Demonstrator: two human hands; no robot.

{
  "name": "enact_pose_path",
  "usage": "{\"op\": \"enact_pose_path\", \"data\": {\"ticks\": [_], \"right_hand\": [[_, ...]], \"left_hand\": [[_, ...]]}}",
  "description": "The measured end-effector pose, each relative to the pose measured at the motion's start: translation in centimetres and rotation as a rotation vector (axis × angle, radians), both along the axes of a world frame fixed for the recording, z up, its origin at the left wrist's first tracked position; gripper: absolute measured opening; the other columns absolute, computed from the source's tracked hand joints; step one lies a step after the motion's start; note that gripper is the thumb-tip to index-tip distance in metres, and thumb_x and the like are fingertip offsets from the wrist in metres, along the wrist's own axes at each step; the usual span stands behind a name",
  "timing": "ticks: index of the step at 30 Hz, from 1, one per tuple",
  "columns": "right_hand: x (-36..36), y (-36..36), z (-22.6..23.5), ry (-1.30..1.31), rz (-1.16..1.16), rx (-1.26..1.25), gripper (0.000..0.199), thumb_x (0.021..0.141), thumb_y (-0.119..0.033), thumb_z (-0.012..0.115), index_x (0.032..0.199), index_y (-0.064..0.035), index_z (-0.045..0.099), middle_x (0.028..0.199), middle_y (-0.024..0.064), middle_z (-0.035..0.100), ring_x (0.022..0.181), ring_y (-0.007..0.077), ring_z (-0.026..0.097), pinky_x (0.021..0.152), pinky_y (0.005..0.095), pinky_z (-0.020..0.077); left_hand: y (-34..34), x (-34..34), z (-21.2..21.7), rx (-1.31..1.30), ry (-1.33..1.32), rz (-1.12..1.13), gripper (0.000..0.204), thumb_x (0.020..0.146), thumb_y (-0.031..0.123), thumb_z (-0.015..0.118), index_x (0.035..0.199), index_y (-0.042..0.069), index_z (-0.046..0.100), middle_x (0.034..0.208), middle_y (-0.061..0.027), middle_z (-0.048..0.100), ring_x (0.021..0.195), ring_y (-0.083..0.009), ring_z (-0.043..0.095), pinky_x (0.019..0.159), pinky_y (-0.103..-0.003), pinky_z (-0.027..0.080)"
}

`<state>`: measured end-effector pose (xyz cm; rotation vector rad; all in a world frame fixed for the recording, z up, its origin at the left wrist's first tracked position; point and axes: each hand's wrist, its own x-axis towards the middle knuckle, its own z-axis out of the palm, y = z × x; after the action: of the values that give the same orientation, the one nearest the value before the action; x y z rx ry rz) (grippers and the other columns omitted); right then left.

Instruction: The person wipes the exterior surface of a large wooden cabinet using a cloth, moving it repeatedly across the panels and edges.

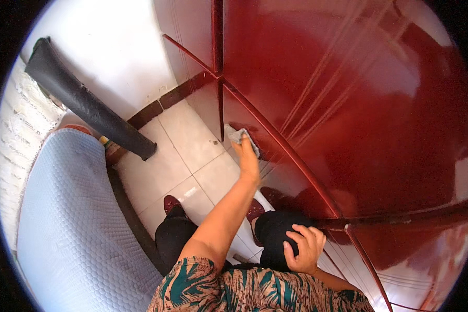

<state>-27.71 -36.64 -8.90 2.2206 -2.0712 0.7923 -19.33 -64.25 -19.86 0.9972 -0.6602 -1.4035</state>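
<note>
Teal-and-tan patterned top (249,288), black trousers (278,229), dark-red shoes (171,203)

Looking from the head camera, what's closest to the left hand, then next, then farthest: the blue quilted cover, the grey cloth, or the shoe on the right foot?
Starting from the left hand:
1. Grey cloth: right at the hand, touching it.
2. Right shoe: below the hand in the picture.
3. Blue quilted cover: away on the left side.

Left hand (249,160): holds crumpled grey cloth (235,134) against glossy dark-red cabinet (359,130) | Right hand (304,248): rests on black-trousered knee (275,228)
</note>
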Motion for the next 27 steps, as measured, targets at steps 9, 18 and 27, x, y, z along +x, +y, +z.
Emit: {"op": "enact_pose_path", "data": {"ticks": [9, 18, 27], "right_hand": [[-0.5, -1.4, -0.2, 0.096, 0.092, -0.010, 0.021, 0.070, -0.022, 0.068, 0.090, -0.0144, 0.068, 0.103, 0.0031, 0.063, 0.083, 0.0231, 0.052, 0.070, 0.0356, 0.0399], [0.2, -1.2, -0.4, 0.156, 0.024, 0.004, 0.024, 0.069, -0.023, 0.069, 0.091, -0.0144, 0.067, 0.105, 0.0027, 0.062, 0.085, 0.0247, 0.051, 0.075, 0.0378, 0.0376], [1.2, -1.1, -0.1, 0.139, -0.051, -0.001, 0.024, 0.071, -0.020, 0.067, 0.094, -0.0138, 0.066, 0.107, 0.0024, 0.062, 0.091, 0.0261, 0.049, 0.080, 0.0396, 0.0333]], "left_hand": [[-3.6, 3.6, -7.2, 0.312, 0.307, -0.097, 0.062, 0.094, 0.052, 0.041, 0.139, 0.008, 0.038, 0.136, -0.0079, 0.046, 0.126, -0.0229, 0.043, 0.106, -0.036, 0.031], [-1.8, 3.7, -8.8, 0.389, 0.316, -0.225, 0.065, 0.094, 0.050, 0.039, 0.141, 0.006, 0.034, 0.143, -0.0101, 0.039, 0.130, -0.0245, 0.037, 0.109, -0.036, 0.026], [11.1, -1.8, -4.7, 0.730, 0.458, -0.347, 0.066, 0.097, 0.045, 0.029, 0.145, 0.000, 0.025, 0.151, -0.0115, 0.028, 0.138, -0.0259, 0.026, 0.113, -0.037, 0.019]]}}
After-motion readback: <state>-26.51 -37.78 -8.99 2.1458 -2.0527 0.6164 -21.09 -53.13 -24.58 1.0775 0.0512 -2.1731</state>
